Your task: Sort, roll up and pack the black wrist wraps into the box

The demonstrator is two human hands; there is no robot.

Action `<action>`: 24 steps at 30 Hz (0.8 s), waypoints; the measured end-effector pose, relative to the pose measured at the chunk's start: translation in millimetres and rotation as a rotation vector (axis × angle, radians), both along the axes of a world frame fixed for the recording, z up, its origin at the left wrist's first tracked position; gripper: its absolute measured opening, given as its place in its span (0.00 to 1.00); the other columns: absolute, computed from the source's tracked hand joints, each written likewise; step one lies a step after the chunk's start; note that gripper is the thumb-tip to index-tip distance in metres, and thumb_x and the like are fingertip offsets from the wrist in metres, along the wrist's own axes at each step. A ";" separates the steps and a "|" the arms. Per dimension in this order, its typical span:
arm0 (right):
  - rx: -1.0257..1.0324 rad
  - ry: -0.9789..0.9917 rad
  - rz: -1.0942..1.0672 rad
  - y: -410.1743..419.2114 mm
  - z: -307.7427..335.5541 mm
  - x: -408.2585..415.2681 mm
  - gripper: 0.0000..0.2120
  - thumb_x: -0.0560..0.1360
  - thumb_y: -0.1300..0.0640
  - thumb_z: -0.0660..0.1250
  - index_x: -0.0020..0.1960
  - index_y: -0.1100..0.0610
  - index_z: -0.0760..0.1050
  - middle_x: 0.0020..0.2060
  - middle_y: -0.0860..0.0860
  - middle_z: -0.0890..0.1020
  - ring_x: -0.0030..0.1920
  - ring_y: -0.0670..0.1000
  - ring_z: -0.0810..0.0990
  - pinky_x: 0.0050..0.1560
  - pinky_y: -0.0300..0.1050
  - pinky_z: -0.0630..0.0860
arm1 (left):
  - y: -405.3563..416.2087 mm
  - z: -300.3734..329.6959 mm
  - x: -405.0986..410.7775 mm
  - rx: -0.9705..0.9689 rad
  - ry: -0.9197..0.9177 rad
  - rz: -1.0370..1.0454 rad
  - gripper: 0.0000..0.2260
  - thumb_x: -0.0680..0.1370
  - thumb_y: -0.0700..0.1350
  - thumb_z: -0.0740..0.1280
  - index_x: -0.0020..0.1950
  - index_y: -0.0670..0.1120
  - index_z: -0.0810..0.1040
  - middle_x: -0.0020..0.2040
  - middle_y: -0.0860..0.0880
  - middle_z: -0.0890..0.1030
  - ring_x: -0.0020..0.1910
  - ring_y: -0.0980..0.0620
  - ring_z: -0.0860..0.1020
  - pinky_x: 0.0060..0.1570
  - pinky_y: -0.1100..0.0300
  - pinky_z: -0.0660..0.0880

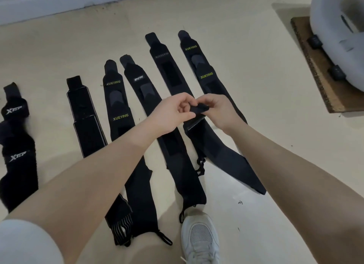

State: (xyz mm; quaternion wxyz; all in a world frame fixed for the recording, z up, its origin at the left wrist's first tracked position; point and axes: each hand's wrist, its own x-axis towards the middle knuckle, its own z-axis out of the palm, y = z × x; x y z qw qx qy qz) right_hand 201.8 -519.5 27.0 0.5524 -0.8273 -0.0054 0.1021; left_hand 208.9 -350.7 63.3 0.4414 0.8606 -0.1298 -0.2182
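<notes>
Rolling just begun: one wrap started, the rest laid out flat.

Lay far left on the pale floor [256,70]: two fuzzy black wraps with white XTEP logos [17,145], then a plain black wrap with grey piping [84,121], a pair of black wraps lettered XUEYING in green [118,106], and further long black wraps fanned toward the right. Pinched between left hand [173,113] and right hand [218,110], fingers curled: the tight black rolled end [199,109] of the wrap being rolled [220,157], its tail trailing flat toward the white mesh shoe [199,238]. Sat at right, on a brown cork board [311,66], two small black rolls [336,71], seemingly finished. No box identifiable. Judged early: sorting done, nearly all rolling and packing left. Open floor right of the fan; wraps crowded close together on the left.
</notes>
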 end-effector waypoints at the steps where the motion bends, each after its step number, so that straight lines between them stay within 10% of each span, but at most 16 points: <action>1: -0.071 -0.077 -0.024 3.0 -3.2 -3.3 0.11 0.71 0.67 0.69 0.49 0.55 0.82 0.41 0.45 0.81 0.44 0.44 0.79 0.51 0.41 0.76 | 0.7 -4.4 -2.9 0.048 -0.073 -0.020 0.08 0.76 0.41 0.68 0.52 0.51 0.75 0.37 0.56 0.73 0.35 0.60 0.71 0.44 0.66 0.71; 8: -0.300 -0.265 0.016 10.3 -12.5 -10.5 0.11 0.74 0.67 0.66 0.51 0.57 0.83 0.45 0.48 0.81 0.46 0.46 0.78 0.47 0.31 0.71 | 5.1 -28.1 -16.1 0.058 -0.220 0.036 0.04 0.75 0.44 0.70 0.44 0.49 0.75 0.42 0.58 0.71 0.41 0.62 0.71 0.42 0.74 0.65; 14: -0.297 -0.131 -0.007 4.3 -18.4 -12.6 0.10 0.75 0.59 0.68 0.39 0.66 0.76 0.34 0.52 0.78 0.36 0.49 0.75 0.41 0.45 0.72 | 11.8 -20.6 -9.4 0.064 -0.445 0.065 0.04 0.76 0.43 0.69 0.42 0.47 0.75 0.41 0.57 0.73 0.44 0.56 0.72 0.47 0.63 0.69; 19: -0.206 -0.004 0.018 17.5 -11.1 -4.2 0.09 0.79 0.57 0.61 0.40 0.50 0.70 0.35 0.44 0.75 0.37 0.42 0.73 0.39 0.32 0.69 | 4.7 -26.3 -3.1 -0.093 -0.288 0.426 0.03 0.78 0.43 0.66 0.44 0.47 0.74 0.41 0.52 0.76 0.40 0.54 0.75 0.45 0.59 0.76; 24: -0.023 0.065 -0.066 16.7 -14.4 22.7 0.06 0.80 0.57 0.58 0.48 0.57 0.72 0.40 0.48 0.77 0.42 0.46 0.76 0.45 0.40 0.72 | -6.0 -28.4 28.5 -0.122 -0.168 0.575 0.04 0.79 0.44 0.64 0.53 0.50 0.73 0.39 0.53 0.75 0.38 0.57 0.76 0.43 0.61 0.74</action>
